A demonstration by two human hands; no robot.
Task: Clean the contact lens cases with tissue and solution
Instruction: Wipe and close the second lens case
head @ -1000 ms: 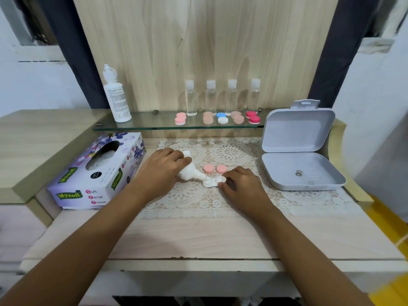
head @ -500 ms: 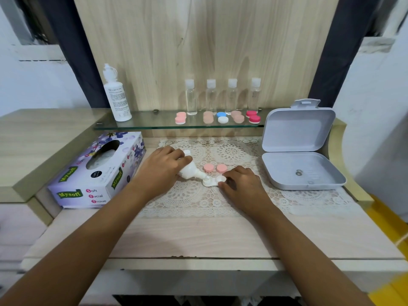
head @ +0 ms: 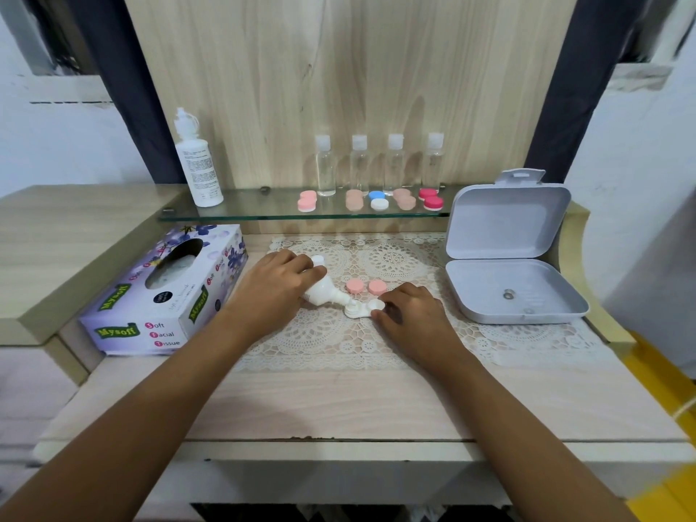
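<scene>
1. The left hand is wrapped tight round the small white bottle. The bottle is tipped over. Its tip points down at the left cup of the white lens case.
2. The case lies open on the lace mat, in the middle of the table. Its two pink caps lie just behind it.
3. The right hand pinches the right end of the case with curled fingers. That is a good idea, because the little case could slide.
4. Squeeze the bottle softly. I think a few drops will do. A hard squeeze could spill onto the mat.
5. I cannot tell if the tip touches the cup. It is better just above it, so the tip does not get dirty.
6. I cannot see if there is liquid in either cup. The right cup will likely need drops too, so the fingers there should not cover it.
7. The tissue box sits near, on the left. No tissue is out yet, and it is easy to reach for the wipe.
</scene>
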